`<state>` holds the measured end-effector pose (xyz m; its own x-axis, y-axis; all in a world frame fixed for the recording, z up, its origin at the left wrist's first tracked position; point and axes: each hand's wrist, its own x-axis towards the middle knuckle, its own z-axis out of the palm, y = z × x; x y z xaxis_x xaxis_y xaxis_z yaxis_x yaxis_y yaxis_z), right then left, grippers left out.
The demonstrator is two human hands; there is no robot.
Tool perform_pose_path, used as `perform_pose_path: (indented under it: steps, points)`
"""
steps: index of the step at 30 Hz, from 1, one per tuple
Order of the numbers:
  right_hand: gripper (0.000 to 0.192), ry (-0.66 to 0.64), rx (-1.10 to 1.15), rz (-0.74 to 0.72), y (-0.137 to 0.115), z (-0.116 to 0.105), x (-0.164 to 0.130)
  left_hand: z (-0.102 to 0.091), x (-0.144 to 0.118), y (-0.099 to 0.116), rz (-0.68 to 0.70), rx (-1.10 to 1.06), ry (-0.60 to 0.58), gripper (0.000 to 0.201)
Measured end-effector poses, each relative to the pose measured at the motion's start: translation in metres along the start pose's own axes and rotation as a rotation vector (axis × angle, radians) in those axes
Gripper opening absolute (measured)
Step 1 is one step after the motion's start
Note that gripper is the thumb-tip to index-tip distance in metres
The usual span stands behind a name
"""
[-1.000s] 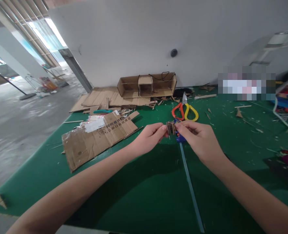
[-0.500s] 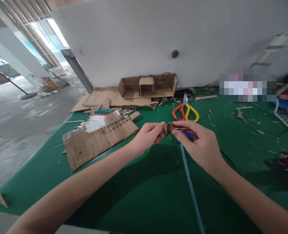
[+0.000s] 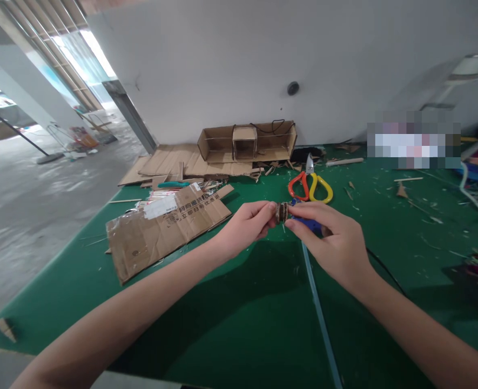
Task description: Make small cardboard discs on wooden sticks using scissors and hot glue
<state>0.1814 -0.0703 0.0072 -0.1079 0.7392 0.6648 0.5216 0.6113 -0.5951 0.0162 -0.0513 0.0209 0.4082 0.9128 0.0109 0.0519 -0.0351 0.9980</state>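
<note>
Between my hands is a small brown ribbed piece (image 3: 281,213) that looks like layered cardboard, held above the green table. My left hand (image 3: 251,222) pinches its left side between thumb and curled fingers. My right hand (image 3: 331,237) has thumb and forefinger on its right edge. Partly hidden behind my right hand lies a blue tool (image 3: 309,223), with a black cord (image 3: 384,271) emerging beyond the hand; its kind is unclear. Just past the hands rest scissors (image 3: 310,181) with one red and one yellow handle, their blades pointing away.
Flattened cardboard with printing (image 3: 161,232) lies to the left, near a teal-handled tool (image 3: 173,184). An open cardboard box (image 3: 244,143) stands against the wall. A pale blue strip (image 3: 320,308) runs toward me. A wooden stick (image 3: 344,161) and scraps lie right of the scissors.
A thin strip that showed between my right thumb and forefinger is no longer visible there. The brown piece has turned slightly, and more of the blue tool shows. Both hands stay nearly in place.
</note>
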Motion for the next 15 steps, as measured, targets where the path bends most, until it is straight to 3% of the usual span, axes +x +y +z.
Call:
perform_pose_path:
  steps: [9,15]
  points:
    - [0.014,-0.007,0.052,0.037,0.004,0.002,-0.006,0.002,-0.004,0.004,-0.013,0.057,0.043,0.036]
    - [0.023,-0.082,0.006,0.098,0.004,0.0,0.012,-0.003,0.007,-0.006,-0.132,-0.161,0.031,0.037]
